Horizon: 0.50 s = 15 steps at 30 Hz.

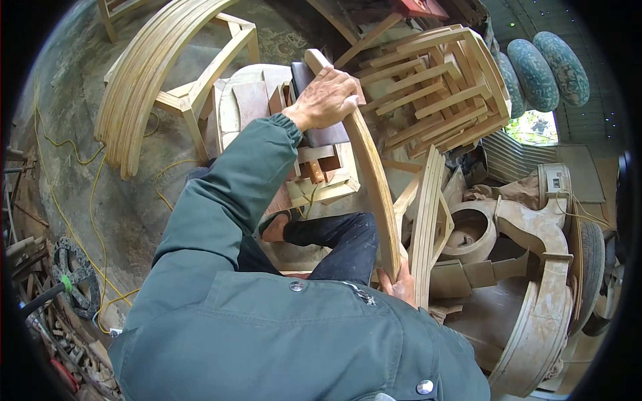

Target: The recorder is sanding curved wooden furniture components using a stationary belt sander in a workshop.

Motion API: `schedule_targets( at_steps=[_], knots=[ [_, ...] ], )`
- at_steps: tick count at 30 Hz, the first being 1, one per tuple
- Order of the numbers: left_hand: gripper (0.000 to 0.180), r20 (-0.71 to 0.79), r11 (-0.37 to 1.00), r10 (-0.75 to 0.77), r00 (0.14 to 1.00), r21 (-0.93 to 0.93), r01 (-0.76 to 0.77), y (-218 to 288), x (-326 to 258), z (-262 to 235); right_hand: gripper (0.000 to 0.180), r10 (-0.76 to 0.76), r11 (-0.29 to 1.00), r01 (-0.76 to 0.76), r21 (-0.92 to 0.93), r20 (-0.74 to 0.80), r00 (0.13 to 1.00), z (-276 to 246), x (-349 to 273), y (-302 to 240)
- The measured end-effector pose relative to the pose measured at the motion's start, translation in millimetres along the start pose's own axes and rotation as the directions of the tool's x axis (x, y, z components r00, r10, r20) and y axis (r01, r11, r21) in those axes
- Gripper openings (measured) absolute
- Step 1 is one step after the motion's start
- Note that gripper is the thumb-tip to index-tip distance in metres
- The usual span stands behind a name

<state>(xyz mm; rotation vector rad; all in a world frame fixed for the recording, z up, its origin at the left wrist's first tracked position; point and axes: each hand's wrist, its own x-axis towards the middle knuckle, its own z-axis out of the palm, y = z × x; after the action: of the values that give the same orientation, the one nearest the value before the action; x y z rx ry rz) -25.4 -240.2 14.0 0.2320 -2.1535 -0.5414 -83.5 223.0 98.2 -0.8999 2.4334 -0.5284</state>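
A long curved wooden slat [371, 167] runs from upper middle down to my lap. My left hand [328, 99], on a green-sleeved arm, grips its upper end. My right hand [400, 284] holds the lower end beside my dark-trousered knee; only its fingers show. The slat's top lies over a dark block [321, 134] and small wooden pieces on a low work stand [334, 190].
A stack of curved slats [144, 73] rests on a wooden frame at upper left. Piled chair frames [435, 87] stand upper right. More slats [428, 220] lean at my right beside a band-saw-like machine [535, 267]. Yellow cable [93, 200] trails on the floor.
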Motion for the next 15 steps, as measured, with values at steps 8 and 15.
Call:
schedule_targets(
  at_steps=[8,15],
  knots=[
    [0.03,0.053,0.993,-0.111,0.992,0.055,0.109,-65,10,-6,0.047,-0.053,0.997,0.056,-0.053,0.055,0.997,3,46,-39],
    [0.028,0.163,0.97,-0.068,0.984,0.242,0.027,-128,26,-26,0.044,-0.326,0.942,0.322,-0.091,-0.032,0.945,33,110,-76]
  ],
)
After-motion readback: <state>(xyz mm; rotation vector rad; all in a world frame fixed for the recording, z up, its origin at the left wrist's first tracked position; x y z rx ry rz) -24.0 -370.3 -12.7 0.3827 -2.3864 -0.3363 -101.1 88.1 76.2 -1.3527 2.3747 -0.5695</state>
